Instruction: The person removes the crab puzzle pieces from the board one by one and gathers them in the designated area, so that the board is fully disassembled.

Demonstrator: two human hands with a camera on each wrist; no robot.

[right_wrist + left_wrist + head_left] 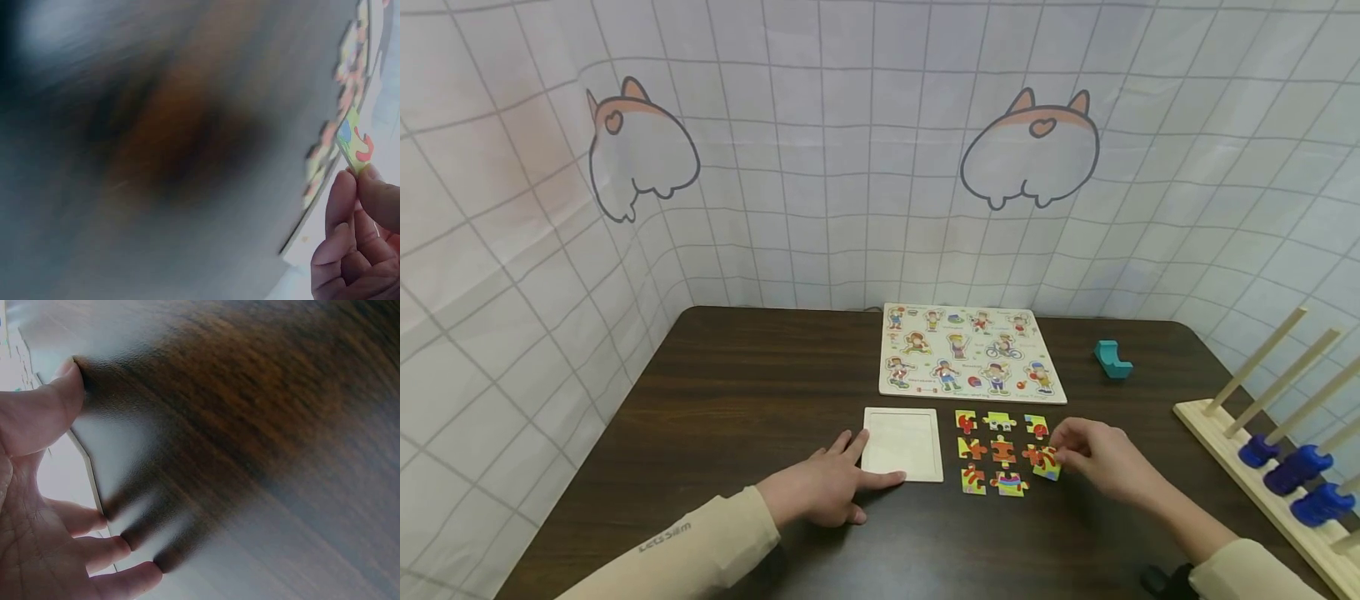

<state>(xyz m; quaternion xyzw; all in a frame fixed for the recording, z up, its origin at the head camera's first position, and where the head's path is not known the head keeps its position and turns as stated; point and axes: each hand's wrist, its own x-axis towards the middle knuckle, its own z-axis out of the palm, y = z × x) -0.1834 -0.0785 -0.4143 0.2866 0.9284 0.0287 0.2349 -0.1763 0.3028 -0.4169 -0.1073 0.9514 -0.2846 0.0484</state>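
Observation:
My right hand [1097,454] pinches a jigsaw piece [355,142] between thumb and fingertips. That piece is yellow-green with red and a little blue, held at the right side of several laid-out jigsaw pieces [1003,451]. Those pieces form loose rows with small gaps. To their left lies a pale square puzzle tray [901,442] with a raised border and a bare inside. My left hand [823,487] spreads its fingers at the tray's left side, thumb along the lower edge. In the left wrist view its fingertips [140,575] touch down by the tray.
Behind the pieces lies a white picture board [966,354] with cartoon children. A teal curved block [1112,360] sits at the back right. A wooden peg rack [1247,462] with blue beads stands along the right edge. Gridded cloth [850,167] hangs behind the dark table [737,400].

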